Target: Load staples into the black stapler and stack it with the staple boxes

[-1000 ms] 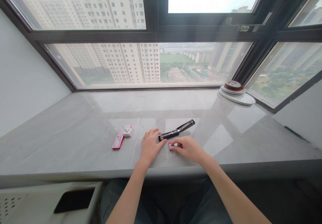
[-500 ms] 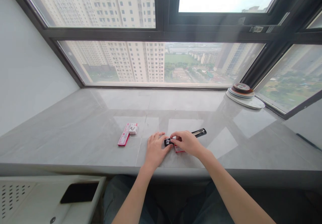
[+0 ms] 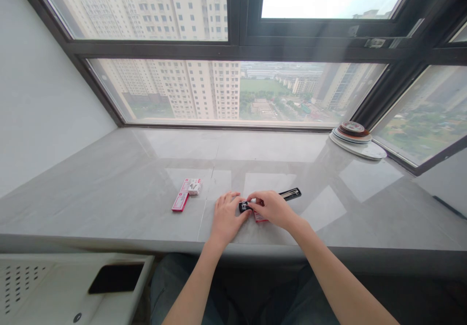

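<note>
A black stapler lies opened out on the grey counter, its near end between my hands and its far end pointing right. My left hand rests on the counter with thumb and fingers around the stapler's near end. The fingertips of my right hand are pinched together over the stapler's middle; what they hold is too small to make out. Under my right hand, a red and white box is partly covered. Further left lie a red box and a white box, touching other packaging.
Stacked plates stand at the back right of the counter, by the window. Below the front edge at the left is a white cabinet surface with a dark rectangular opening. A wall rises at the left.
The whole view has shifted very slightly. Both hands stay in place on and over the stapler.
</note>
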The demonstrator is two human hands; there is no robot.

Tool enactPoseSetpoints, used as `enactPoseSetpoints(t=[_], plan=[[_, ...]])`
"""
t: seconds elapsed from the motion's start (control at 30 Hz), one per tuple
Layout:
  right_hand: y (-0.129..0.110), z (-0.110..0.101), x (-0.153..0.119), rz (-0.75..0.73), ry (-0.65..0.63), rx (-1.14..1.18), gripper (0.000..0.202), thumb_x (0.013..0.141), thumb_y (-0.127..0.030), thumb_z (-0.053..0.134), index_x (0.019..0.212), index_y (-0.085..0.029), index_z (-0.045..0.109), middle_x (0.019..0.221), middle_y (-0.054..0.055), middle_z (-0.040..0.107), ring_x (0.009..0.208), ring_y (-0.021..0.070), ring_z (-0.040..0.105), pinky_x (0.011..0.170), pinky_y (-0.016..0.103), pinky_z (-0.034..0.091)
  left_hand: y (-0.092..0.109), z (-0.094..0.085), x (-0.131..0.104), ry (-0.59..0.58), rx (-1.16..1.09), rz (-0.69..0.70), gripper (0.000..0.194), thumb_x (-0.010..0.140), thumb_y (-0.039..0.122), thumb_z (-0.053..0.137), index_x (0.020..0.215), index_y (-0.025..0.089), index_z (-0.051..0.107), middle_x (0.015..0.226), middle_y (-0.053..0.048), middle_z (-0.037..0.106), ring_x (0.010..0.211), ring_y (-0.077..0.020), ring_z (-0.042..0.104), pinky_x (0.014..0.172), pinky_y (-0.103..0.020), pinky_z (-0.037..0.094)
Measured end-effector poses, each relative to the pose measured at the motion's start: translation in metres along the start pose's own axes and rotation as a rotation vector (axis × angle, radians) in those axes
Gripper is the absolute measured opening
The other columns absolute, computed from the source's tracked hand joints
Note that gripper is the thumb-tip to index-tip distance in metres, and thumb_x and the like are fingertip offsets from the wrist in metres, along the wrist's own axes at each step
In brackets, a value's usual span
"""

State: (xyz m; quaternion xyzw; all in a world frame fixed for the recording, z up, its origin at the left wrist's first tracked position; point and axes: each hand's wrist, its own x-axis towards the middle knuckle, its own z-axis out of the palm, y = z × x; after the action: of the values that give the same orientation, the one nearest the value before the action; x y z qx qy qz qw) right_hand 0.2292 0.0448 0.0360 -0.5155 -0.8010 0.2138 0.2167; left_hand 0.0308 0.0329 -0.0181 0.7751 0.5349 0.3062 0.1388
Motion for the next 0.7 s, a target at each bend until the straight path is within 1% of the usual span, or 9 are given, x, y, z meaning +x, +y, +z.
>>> enactPoseSetpoints(t=[0.2, 0.43, 0.5, 0.57, 0.6, 0.7], plan=[[-0.001, -0.002, 0.000, 0.009, -0.006, -0.017, 0.023, 0.097, -0.039, 0.061, 0.104, -0.025, 0.077, 0.070, -0.001, 0.067, 0.066, 0.0143, 0.057, 0.065, 0.025, 0.035, 0.000, 0.000, 0.000, -0.001, 0.003, -0.006, 0.027, 0.089, 0.039, 0.070, 0.116, 0.036, 0.068, 0.139, -0.001, 0.059, 0.138, -0.0292, 0.043, 0.115, -0.051, 0.033], [-0.002, -0.004, 0.003, -0.002, -0.063, -0.005, 0.022, 0.097, -0.037, 0.060, 0.102, -0.026, 0.078, 0.069, -0.001, 0.067, 0.065, 0.0145, 0.057, 0.065, 0.025, 0.035, 0.000, 0.000, 0.000, -0.006, -0.002, -0.003, 0.028, 0.089, 0.039, 0.071, 0.117, 0.036, 0.067, 0.139, -0.001, 0.059, 0.138, -0.0294, 0.043, 0.115, -0.051, 0.033], [0.000, -0.003, 0.001, -0.001, -0.039, -0.023, 0.022, 0.095, -0.037, 0.062, 0.108, -0.027, 0.077, 0.071, -0.001, 0.068, 0.068, 0.0151, 0.059, 0.065, 0.025, 0.035, 0.000, 0.000, 0.000, -0.003, 0.001, -0.006, 0.028, 0.089, 0.040, 0.070, 0.117, 0.036, 0.067, 0.139, 0.000, 0.059, 0.138, -0.0291, 0.042, 0.115, -0.050, 0.033], [0.004, -0.003, -0.002, 0.029, 0.012, -0.048, 0.023, 0.094, -0.039, 0.064, 0.110, -0.027, 0.075, 0.070, -0.001, 0.067, 0.068, 0.0152, 0.059, 0.064, 0.025, 0.034, 0.000, 0.000, 0.000, 0.000, 0.001, -0.007, 0.027, 0.090, 0.040, 0.071, 0.116, 0.036, 0.067, 0.139, 0.000, 0.059, 0.138, -0.0288, 0.043, 0.115, -0.050, 0.033], [0.006, -0.004, -0.005, 0.059, 0.040, -0.065, 0.023, 0.093, -0.041, 0.064, 0.107, -0.026, 0.075, 0.069, -0.001, 0.066, 0.066, 0.0152, 0.058, 0.063, 0.026, 0.033, 0.000, 0.000, 0.000, 0.002, 0.000, -0.007, 0.026, 0.089, 0.040, 0.071, 0.115, 0.036, 0.067, 0.139, -0.001, 0.059, 0.137, -0.0288, 0.043, 0.115, -0.050, 0.033], [0.006, -0.004, -0.013, 0.150, 0.095, -0.110, 0.026, 0.093, -0.046, 0.063, 0.090, -0.023, 0.075, 0.064, -0.001, 0.062, 0.062, 0.0150, 0.054, 0.059, 0.027, 0.029, 0.001, 0.000, 0.000, 0.000, -0.004, -0.008, 0.025, 0.089, 0.041, 0.072, 0.113, 0.035, 0.068, 0.138, -0.001, 0.059, 0.137, -0.0290, 0.043, 0.115, -0.050, 0.033]])
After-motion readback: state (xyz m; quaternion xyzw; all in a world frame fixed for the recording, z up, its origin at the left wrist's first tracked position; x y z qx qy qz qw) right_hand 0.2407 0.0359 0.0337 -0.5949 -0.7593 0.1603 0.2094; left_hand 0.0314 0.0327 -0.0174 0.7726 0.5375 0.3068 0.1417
